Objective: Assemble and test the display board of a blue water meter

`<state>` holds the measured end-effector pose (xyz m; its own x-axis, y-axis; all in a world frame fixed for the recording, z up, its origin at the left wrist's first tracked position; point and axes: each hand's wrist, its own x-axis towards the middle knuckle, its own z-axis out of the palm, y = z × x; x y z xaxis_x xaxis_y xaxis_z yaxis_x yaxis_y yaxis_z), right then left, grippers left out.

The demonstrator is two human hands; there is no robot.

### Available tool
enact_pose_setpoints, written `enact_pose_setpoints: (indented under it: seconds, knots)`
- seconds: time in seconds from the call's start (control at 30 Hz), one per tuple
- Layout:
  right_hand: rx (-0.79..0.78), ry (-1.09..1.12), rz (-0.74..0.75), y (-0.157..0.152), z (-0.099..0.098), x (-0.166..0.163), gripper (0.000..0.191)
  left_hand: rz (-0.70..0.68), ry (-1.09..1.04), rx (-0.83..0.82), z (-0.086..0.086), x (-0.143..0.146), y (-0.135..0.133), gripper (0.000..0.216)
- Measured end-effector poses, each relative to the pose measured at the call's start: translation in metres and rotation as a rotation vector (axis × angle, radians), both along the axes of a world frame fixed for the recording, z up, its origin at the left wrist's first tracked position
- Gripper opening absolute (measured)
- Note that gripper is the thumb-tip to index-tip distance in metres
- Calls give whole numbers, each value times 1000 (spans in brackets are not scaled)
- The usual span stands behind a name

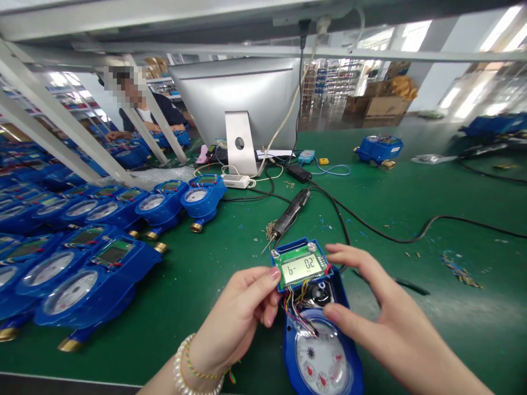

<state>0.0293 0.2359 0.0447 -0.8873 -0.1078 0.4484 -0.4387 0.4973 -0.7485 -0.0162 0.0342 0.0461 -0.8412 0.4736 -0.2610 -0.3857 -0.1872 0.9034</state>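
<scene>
A blue water meter (325, 356) lies on the green table (432, 307) in front of me, with its cover off. Its green circuit board with an LCD (302, 266) reads digits, and coloured wires run down from the board to the dial. My left hand (239, 318) pinches the left edge of the board between thumb and fingers. My right hand (391, 323) rests on the meter's right side, thumb on the dial rim, fingers spread along the board's right edge. A bead bracelet is on my left wrist.
Several blue water meters (94, 274) lie in rows at the left. A black electric screwdriver (290, 215) with its cable lies just beyond the meter. A silver monitor (242, 104) stands at the back. Another person (140, 115) sits far left. One more meter (379, 148) lies far right.
</scene>
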Motion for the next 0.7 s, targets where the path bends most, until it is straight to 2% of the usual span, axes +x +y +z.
enact_pose_setpoints:
  seconds: [0.07,0.13,0.23,0.33,0.5,0.7]
  knots:
    - [-21,5,9,6,6,-1,57,-13,19,-15,2,1,1,40]
    - [-7,19,48,8,13,-8,66,-24,39,-31,3,1,2,41]
    - [-12,-56,189,7,17,-23,60,-43,73,-44,2,0,1,41]
    - [-155,-188,297,8,15,-35,52,-79,120,-62,0,-3,-2,42]
    - [-373,-323,317,10,7,-36,53,-193,192,-142,1,-9,-8,44]
    - [-436,-316,299,7,6,-31,51,-304,238,-291,10,-12,-12,36]
